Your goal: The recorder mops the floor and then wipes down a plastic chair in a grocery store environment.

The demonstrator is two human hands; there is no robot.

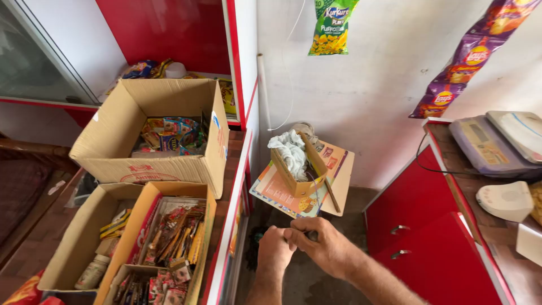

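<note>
Both my hands are together low in the middle of the view, above the floor. My left hand is closed in a fist. My right hand is closed around a small dark object that passes between the two hands; most of it is hidden by the fingers. Just beyond my hands stands a small open cardboard box holding a white cloth. It rests on flat printed cartons, with a thin stick beside it.
A large open carton of packets sits on a red-edged shelf at left, with two more open boxes of sachets in front. A red cabinet at right carries weighing scales. Snack packets hang on the wall.
</note>
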